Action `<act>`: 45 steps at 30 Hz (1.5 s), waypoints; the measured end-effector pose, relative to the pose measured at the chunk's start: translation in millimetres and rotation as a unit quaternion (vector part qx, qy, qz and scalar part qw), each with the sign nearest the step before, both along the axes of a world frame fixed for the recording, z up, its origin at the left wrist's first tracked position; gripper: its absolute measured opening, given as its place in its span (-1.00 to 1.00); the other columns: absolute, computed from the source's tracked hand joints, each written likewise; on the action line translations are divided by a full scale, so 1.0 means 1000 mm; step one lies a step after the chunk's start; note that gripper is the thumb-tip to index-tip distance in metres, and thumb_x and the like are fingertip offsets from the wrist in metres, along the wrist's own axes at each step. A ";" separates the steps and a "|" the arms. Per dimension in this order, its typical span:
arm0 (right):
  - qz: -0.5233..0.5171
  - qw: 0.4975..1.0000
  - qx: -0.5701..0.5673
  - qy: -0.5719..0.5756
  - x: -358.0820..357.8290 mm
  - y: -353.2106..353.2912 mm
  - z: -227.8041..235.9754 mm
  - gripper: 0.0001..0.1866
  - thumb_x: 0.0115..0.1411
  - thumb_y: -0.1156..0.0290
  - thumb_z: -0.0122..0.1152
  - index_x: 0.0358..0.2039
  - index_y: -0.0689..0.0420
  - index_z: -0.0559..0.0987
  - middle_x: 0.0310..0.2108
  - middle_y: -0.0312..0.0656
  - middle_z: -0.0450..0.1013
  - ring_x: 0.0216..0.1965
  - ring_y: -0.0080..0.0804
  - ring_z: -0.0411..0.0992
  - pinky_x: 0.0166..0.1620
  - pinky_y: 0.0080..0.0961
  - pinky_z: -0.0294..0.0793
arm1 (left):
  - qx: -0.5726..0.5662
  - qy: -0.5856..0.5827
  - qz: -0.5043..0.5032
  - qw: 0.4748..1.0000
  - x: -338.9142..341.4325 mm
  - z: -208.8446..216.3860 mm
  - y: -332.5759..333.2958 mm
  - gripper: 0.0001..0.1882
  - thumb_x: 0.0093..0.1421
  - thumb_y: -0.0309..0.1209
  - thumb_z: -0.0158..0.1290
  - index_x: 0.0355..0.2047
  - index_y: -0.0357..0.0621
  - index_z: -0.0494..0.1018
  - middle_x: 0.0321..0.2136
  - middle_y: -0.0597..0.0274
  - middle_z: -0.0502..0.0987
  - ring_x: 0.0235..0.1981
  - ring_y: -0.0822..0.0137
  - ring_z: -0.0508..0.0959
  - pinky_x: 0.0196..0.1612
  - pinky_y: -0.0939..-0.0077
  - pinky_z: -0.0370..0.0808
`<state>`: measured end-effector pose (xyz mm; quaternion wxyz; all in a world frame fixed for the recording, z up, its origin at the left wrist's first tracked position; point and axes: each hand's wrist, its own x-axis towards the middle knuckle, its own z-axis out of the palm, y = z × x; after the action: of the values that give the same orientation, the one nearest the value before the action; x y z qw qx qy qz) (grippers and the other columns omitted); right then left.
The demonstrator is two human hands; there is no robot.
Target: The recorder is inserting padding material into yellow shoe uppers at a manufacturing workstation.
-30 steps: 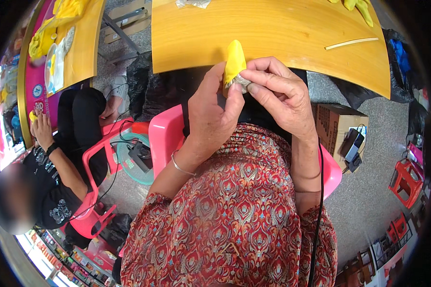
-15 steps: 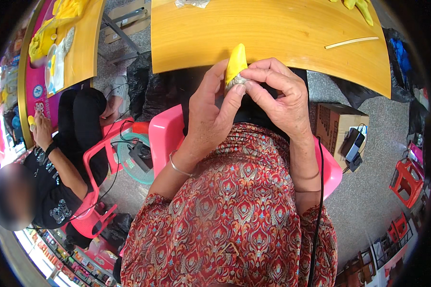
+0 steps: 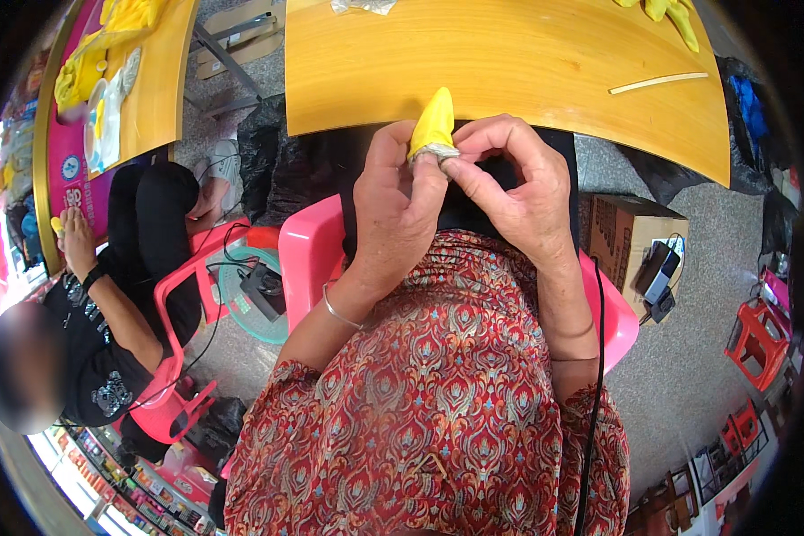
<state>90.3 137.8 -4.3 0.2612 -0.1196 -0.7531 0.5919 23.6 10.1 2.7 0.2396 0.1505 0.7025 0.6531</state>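
A small yellow cone-shaped piece (image 3: 433,123), apparently of soft cloth, points up and away from me near the table's front edge. Greyish-white material (image 3: 434,151) shows at its lower, wider end; I cannot tell whether it is stuffing or lining. My left hand (image 3: 395,205) is closed on the cone from the left, its thumb pressed against that pale end. From the right, my right hand (image 3: 520,188) pinches the same end between thumb and curled index finger. Its other fingertips are partly hidden.
The wooden table (image 3: 500,62) carries a thin pale stick (image 3: 657,83), yellow pieces (image 3: 674,16) and crumpled clear plastic (image 3: 363,6). A cardboard box (image 3: 630,241) stands right of my pink chair (image 3: 311,255). At left, a seated co-worker (image 3: 89,330) holds something yellow.
The yellow cone has turned, showing more of its face and its pale end. My right fingers have shifted lower along that end. The co-worker's hand has moved slightly.
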 end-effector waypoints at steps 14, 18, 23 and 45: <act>0.028 0.995 -0.087 0.029 0.004 0.004 -0.009 -0.79 0.01 0.66 0.36 -0.33 0.28 0.53 -0.38 -0.25 0.49 -0.34 -0.58 0.43 -0.21 -0.65 0.44 | 0.154 -0.187 -0.059 0.968 -0.006 0.020 -0.008 -0.64 0.26 -0.54 -0.01 0.07 -0.30 0.32 -0.05 0.19 0.48 -0.05 0.44 0.47 -0.01 0.58 0.41; 0.034 0.995 -0.087 0.025 0.004 0.005 -0.010 -0.83 0.02 0.67 0.33 -0.36 0.28 0.53 -0.37 -0.21 0.50 -0.32 -0.55 0.45 -0.21 -0.63 0.45 | 0.099 -0.149 -0.063 0.982 -0.007 0.017 -0.007 -0.64 0.25 -0.54 0.01 0.05 -0.31 0.33 -0.07 0.19 0.49 -0.07 0.46 0.49 -0.02 0.58 0.42; 0.049 0.995 -0.080 0.041 0.001 0.006 -0.013 -0.85 0.02 0.67 0.33 -0.38 0.29 0.54 -0.37 -0.20 0.50 -0.32 -0.53 0.46 -0.22 -0.62 0.45 | 0.107 -0.139 -0.028 0.984 -0.006 0.016 -0.005 -0.71 0.23 -0.61 -0.02 -0.02 -0.32 0.34 -0.18 0.23 0.49 -0.16 0.51 0.47 -0.06 0.60 0.42; -0.029 0.997 0.020 0.067 -0.005 -0.003 -0.004 -0.83 -0.06 0.57 0.40 -0.42 0.22 0.58 -0.48 -0.21 0.50 -0.46 -0.50 0.47 -0.36 -0.61 0.46 | 0.162 -0.058 0.048 0.984 -0.009 0.006 0.003 -0.71 0.20 -0.71 -0.08 -0.06 -0.30 0.26 -0.19 0.04 0.52 -0.13 0.29 0.56 -0.02 0.48 0.48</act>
<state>85.6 134.8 -8.7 0.3300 -0.0964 -0.7419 0.5757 14.6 13.0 8.4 0.2205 0.1148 0.5784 0.7770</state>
